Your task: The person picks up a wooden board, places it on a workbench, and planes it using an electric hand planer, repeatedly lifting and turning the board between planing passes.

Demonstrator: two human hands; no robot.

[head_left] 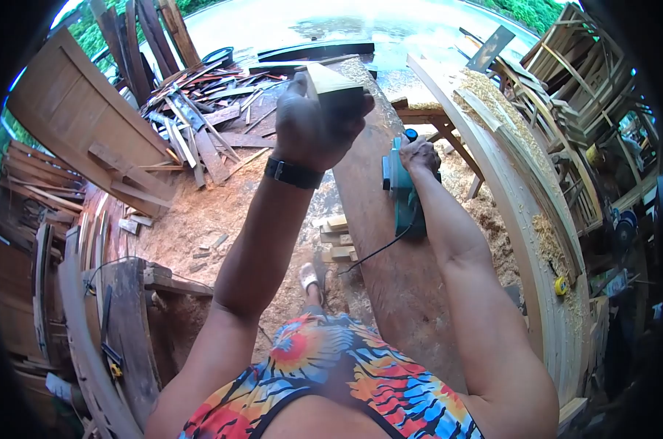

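Observation:
My left hand [309, 130], with a dark band on the wrist, is raised ahead of me and gripped round a pale wooden block [333, 77]. Part of the block is in shadow, and the hand is slightly blurred. Lower and to the right, my right hand [421, 155] is closed on a green electric planer [407, 201]. The planer rests on a long, worn wooden bench [412, 300], with its black cord [379, 251] hanging over the left side. The fingers' far side on the planer is hidden.
Long pale boards [503, 190] strewn with shavings run along the right, with a yellow tape measure [560, 285] on them. Scrap wood [200, 110] is heaped ahead left, near a panelled door [83, 117]. Small wood blocks [336, 238] are left of the bench; sawdust covers the ground.

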